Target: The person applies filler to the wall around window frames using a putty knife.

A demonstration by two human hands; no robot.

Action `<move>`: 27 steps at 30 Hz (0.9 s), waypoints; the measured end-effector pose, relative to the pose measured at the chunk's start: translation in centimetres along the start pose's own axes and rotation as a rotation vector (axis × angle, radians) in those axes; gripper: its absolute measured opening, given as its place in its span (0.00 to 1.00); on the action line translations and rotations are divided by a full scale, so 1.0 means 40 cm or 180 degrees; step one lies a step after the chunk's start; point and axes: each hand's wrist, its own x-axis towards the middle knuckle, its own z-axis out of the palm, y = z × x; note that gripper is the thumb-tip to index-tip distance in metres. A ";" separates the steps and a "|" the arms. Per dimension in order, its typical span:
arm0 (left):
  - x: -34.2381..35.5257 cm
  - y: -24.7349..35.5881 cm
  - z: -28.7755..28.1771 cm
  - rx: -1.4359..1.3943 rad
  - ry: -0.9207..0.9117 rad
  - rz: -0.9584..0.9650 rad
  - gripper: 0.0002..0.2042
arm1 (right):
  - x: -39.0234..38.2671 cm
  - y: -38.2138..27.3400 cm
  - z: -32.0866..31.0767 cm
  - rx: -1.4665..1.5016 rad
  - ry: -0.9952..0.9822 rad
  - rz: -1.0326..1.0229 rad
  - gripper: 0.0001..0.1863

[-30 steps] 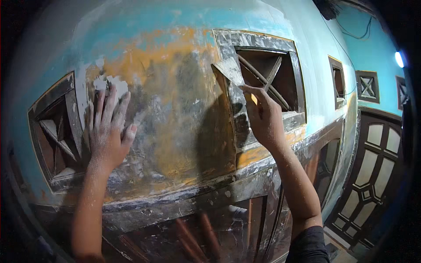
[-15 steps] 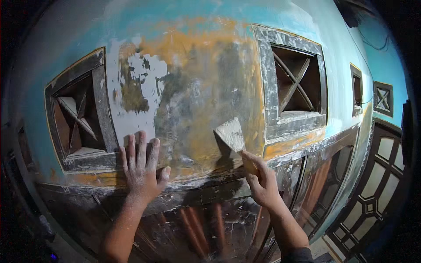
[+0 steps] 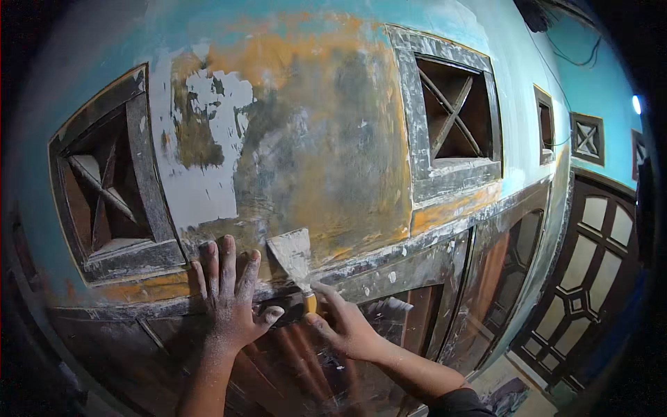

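Note:
My right hand (image 3: 345, 326) grips a putty knife (image 3: 290, 250) by its yellow handle; the wide, pale-crusted blade lies against the lower part of a patchy grey and orange wall (image 3: 326, 153). To its left, my left hand (image 3: 229, 299), dusted white, has its fingers spread over the wall's bottom edge and the wooden ledge below. A ragged white patch (image 3: 198, 191) of filler sits above that hand. Two square vent openings with crossed bars flank the patchy stretch, one on the left (image 3: 104, 187), one on the right (image 3: 455, 111).
Below the ledge are dark wooden door panels (image 3: 410, 326) smeared with white. On the right, a turquoise wall (image 3: 604, 76) holds a lamp (image 3: 636, 104), loose wires and a panelled brown door (image 3: 580, 278). Dark cloth (image 3: 504, 396) lies on the floor at lower right.
My right hand has moved down and left with the putty knife, away from the right vent opening. My left hand has shifted down and rightward on the wall, uncovering the white patch.

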 end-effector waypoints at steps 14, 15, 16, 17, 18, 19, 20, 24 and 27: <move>-0.046 0.043 -0.164 -0.0612 -0.1190 0.0256 0.49 | 0.091 -0.048 0.131 0.1538 -0.0314 0.0347 0.17; -0.058 0.039 -0.156 -0.0769 -0.0979 0.0170 0.50 | 0.091 -0.053 0.138 0.1554 -0.0335 0.0340 0.17; -0.067 0.038 -0.153 -0.0926 -0.0765 0.0086 0.50 | 0.089 -0.059 0.144 0.1679 -0.0392 0.0359 0.16; -0.073 0.045 -0.159 -0.0585 -0.0530 0.0152 0.51 | 0.087 -0.062 0.150 0.1800 -0.0438 0.0379 0.15; -0.083 0.045 -0.159 -0.0577 -0.0532 0.0148 0.51 | 0.085 -0.063 0.157 0.1806 -0.0444 0.0377 0.15; -0.097 0.045 -0.158 -0.0783 -0.0726 -0.0061 0.50 | 0.081 -0.062 0.164 0.1755 -0.0380 0.0273 0.15; -0.112 0.041 -0.158 -0.0974 -0.0907 -0.0273 0.49 | 0.081 -0.064 0.171 0.1707 -0.0324 0.0152 0.15; -0.180 0.013 -0.109 -0.1132 -0.1102 -0.0353 0.47 | 0.098 -0.068 0.156 0.0707 -0.0677 -0.0048 0.18; -0.223 -0.004 -0.081 -0.1243 -0.0690 -0.0454 0.43 | 0.111 -0.112 0.105 -0.0221 -0.0584 0.0195 0.19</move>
